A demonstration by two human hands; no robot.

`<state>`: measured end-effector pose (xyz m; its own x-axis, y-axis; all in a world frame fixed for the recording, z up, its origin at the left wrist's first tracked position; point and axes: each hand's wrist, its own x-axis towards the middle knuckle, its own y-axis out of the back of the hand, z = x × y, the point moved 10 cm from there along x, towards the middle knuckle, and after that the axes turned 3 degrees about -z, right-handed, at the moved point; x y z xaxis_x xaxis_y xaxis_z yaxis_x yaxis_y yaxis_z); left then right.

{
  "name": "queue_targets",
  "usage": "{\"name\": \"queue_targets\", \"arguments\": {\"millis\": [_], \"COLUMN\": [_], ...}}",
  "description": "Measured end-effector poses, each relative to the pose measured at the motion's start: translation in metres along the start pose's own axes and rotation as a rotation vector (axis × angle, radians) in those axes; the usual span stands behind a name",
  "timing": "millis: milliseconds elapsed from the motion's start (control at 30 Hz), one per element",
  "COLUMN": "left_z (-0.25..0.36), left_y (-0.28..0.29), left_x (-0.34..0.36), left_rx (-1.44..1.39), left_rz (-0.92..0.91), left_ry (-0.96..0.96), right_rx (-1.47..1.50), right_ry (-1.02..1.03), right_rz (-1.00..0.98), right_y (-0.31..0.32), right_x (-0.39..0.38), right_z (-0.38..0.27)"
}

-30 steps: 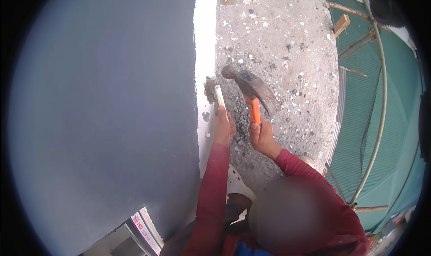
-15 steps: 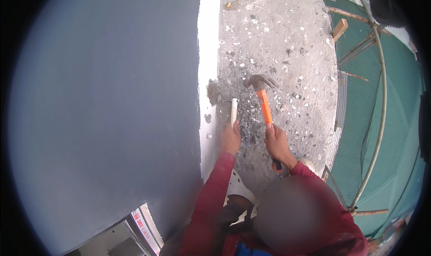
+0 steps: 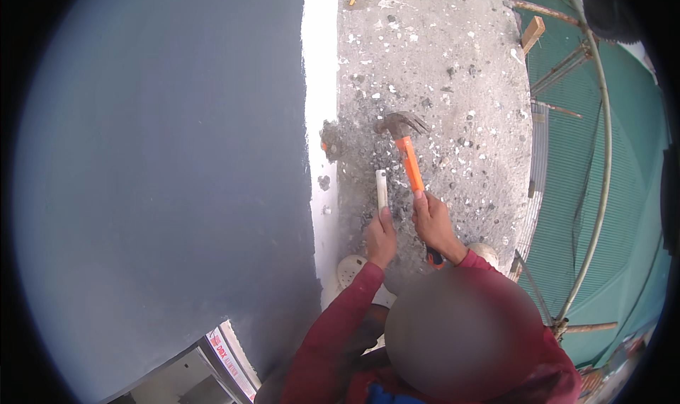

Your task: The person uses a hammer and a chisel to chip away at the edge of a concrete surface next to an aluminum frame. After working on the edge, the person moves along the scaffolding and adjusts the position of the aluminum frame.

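My right hand (image 3: pixel 435 224) is wrapped round the handle of a claw hammer (image 3: pixel 411 167), orange with a dark butt end. Its dull metal head points away from me above the grey concrete, claw to the right. In my left hand (image 3: pixel 382 242) is a narrow, pale bar (image 3: pixel 382 186); its lower part is hidden by my fingers, and I cannot tell its exact kind. The bar stands a little left of the hammer, apart from the wall. A rough chipped hole (image 3: pixel 331 141) with an orange spot inside breaks the wall's white bottom strip (image 3: pixel 321 64).
A dark grey wall (image 3: pixel 170 156) fills the left side. Rubble and paint flakes (image 3: pixel 397 96) litter the concrete ledge (image 3: pixel 489 21). Scaffold poles (image 3: pixel 602 142) and green netting (image 3: pixel 637 191) run beyond its right edge. A pale shoe with holes (image 3: pixel 352 268) is by the wall.
My left hand has drawn the pale bar right and toward me, away from the wall. The hammer has shifted slightly left in view. An orange spot now shows in the hole.
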<state>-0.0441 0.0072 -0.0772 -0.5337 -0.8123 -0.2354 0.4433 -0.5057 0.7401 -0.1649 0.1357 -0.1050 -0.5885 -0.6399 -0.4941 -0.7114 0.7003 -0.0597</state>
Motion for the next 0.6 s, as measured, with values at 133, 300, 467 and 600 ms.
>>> {"name": "queue_targets", "arguments": {"millis": [133, 300, 467, 600], "left_z": [-0.043, -0.065, -0.035, -0.033], "left_y": [-0.005, 0.004, 0.015, 0.013], "left_x": [0.023, 0.048, 0.045, 0.04], "left_rx": [-0.162, -0.377, -0.532, -0.662], "left_rz": [-0.055, -0.157, -0.155, -0.19], "left_ry": [0.103, 0.483, 0.495, 0.62], "right_rx": [-0.035, -0.123, 0.025, 0.066], "right_ry": [-0.043, -0.031, 0.043, 0.193], "right_rz": [-0.007, -0.023, -0.062, -0.053], "right_y": [0.003, 0.005, -0.007, -0.029], "right_x": [-0.002, -0.003, -0.012, -0.012], "right_z": [0.009, 0.007, -0.012, -0.04]}}
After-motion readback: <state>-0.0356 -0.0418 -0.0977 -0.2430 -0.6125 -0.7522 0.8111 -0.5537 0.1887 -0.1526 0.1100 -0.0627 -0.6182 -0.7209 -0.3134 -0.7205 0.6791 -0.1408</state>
